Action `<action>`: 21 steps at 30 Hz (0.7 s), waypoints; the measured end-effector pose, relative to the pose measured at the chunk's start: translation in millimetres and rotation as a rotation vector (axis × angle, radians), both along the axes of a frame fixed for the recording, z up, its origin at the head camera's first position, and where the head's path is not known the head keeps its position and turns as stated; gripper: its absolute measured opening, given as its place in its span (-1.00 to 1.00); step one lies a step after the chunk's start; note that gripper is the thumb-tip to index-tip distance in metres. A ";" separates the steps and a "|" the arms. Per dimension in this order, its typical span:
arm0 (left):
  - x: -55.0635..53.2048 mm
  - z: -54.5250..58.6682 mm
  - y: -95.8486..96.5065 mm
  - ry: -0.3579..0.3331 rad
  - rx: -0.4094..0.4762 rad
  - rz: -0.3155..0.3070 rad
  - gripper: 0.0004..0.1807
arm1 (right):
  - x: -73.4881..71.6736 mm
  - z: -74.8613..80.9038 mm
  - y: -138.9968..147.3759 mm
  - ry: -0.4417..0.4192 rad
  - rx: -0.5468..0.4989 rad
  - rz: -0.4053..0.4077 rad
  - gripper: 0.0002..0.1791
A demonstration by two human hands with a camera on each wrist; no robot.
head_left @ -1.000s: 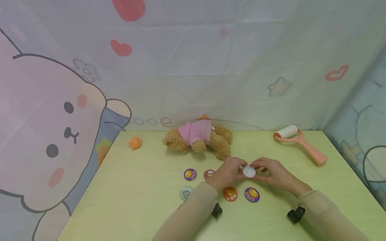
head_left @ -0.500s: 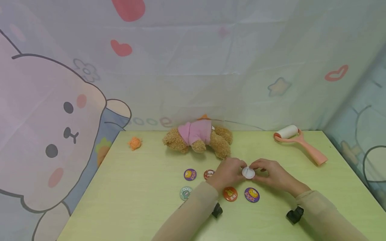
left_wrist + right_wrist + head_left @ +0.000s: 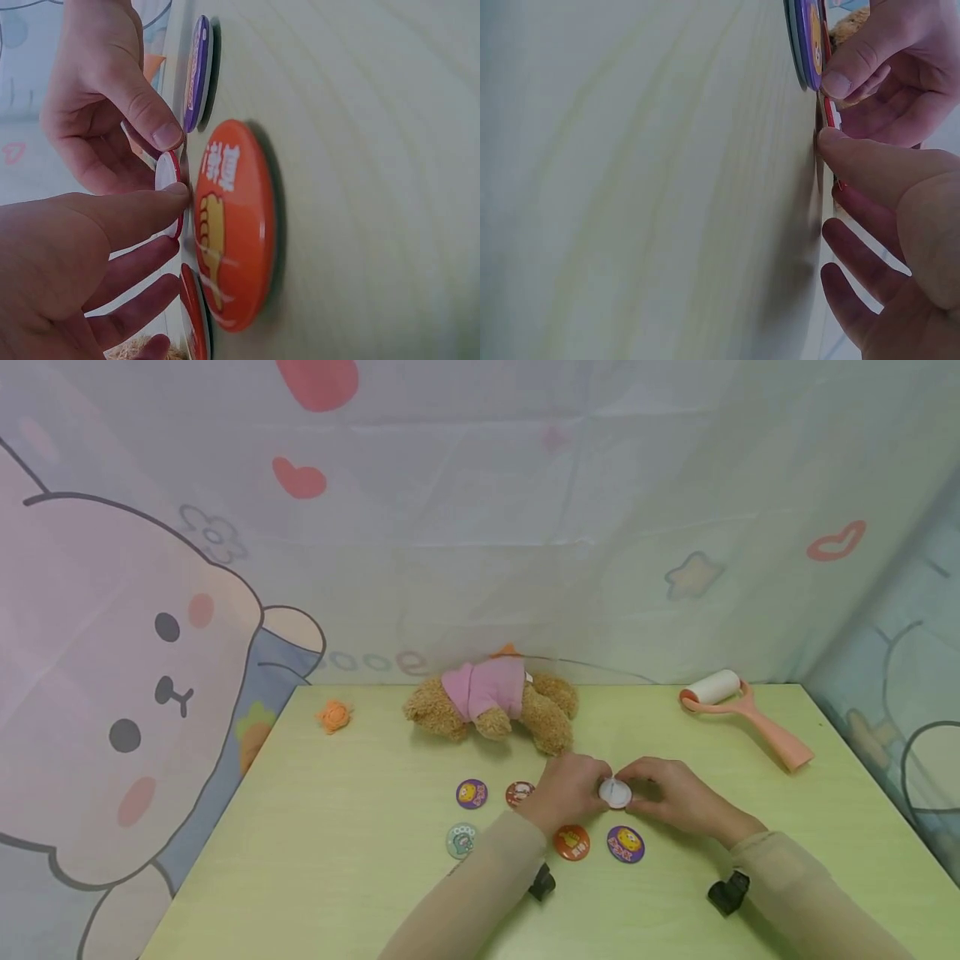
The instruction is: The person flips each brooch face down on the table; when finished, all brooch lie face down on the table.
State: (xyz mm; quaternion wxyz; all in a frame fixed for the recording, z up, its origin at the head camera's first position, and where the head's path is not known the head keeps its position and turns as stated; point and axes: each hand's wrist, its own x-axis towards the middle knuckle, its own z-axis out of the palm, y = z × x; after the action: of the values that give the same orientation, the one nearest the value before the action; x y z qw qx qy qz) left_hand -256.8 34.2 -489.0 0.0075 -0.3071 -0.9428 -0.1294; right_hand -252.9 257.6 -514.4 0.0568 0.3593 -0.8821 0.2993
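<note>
A round pin badge [image 3: 616, 793] is turned with its white back and pin up, low over the table in the head view. My left hand [image 3: 567, 787] pinches its left edge, and my right hand [image 3: 675, 789] pinches the opposite edge. The badge's red rim shows between thumb and fingers in the left wrist view. Nearest to the hands, an orange badge [image 3: 572, 842] and a purple badge [image 3: 626, 843] lie face up in front. A red badge [image 3: 520, 793] is partly covered by the left hand.
Further left lie another purple badge [image 3: 472, 793] and a pale green badge [image 3: 462, 840], partly behind the left sleeve. A teddy bear [image 3: 487, 703] in pink lies at the back. An orange ball-like item [image 3: 335, 716] and a lint roller [image 3: 750, 710] flank it.
Both hands have shifted very slightly left and toward the front with the badge between them. The other things stay in place.
</note>
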 end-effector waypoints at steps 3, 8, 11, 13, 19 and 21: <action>-0.3 -0.8 1.3 -0.015 -0.007 0.012 -0.75 | -0.3 0.3 -0.7 -0.022 0.018 -0.014 -0.61; -1.0 -0.9 2.0 -0.012 -0.014 0.020 -0.73 | -0.5 1.8 -1.1 -0.032 0.048 -0.030 -0.59; -1.3 -0.8 2.1 -0.011 -0.017 0.024 -0.72 | -0.4 2.6 -1.2 -0.030 0.062 -0.032 -0.59; -1.0 -0.6 2.1 -0.012 -0.018 0.027 -0.71 | -0.2 3.1 -1.5 -0.028 0.066 -0.031 -0.59; 0.1 0.1 2.0 -0.017 -0.021 0.032 -0.70 | 1.2 4.0 -1.9 -0.020 0.071 -0.022 -0.58; 0.4 0.1 1.8 -0.017 -0.019 0.032 -0.70 | 1.5 3.5 -1.7 -0.020 0.073 -0.021 -0.58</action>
State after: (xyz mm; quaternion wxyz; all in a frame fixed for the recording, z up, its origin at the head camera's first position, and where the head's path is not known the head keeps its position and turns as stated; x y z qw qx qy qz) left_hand -256.4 36.0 -488.9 -0.0014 -0.2911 -0.9487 -0.1231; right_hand -251.4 255.9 -510.8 0.0381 0.3489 -0.8967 0.2697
